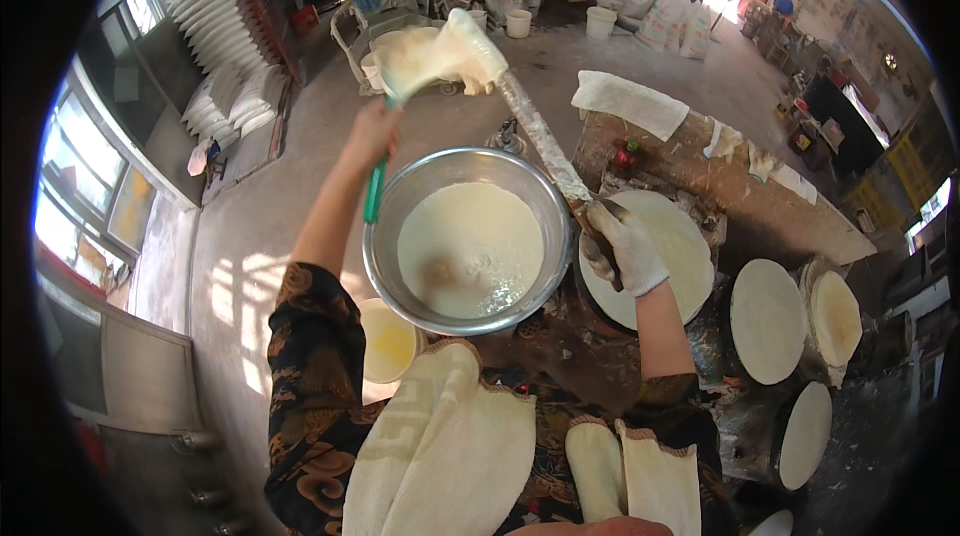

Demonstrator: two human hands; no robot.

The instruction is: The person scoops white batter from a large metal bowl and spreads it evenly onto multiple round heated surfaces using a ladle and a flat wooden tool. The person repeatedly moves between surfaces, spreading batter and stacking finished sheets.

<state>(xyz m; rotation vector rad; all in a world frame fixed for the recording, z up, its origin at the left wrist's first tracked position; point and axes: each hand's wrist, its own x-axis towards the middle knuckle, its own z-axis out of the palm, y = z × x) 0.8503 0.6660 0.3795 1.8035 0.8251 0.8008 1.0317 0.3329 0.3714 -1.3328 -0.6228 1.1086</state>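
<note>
My left hand [373, 132] is bare and closed round the green handle [376, 187] of a ladle-like tool, whose head is blurred and pale with batter. My right hand [626, 245], in a white glove, grips a batter-crusted stick [541, 130] with a thick, batter-coated head [469, 48]. The two coated ends meet or overlap above the far rim of a steel basin [375, 236]. Pale batter [471, 236] lies in the basin, with a blurred brown spot over it. Under my right hand is a round griddle covered by a pale sheet of batter [682, 258].
More round griddles with pale sheets [769, 322] stand at the right. A low wall [720, 168] with white cloths on it runs beyond them. A bucket with yellow contents [390, 341] sits below the basin's left side. White towels [450, 446] hang at my front. Stacked sacks [217, 10] stand far left.
</note>
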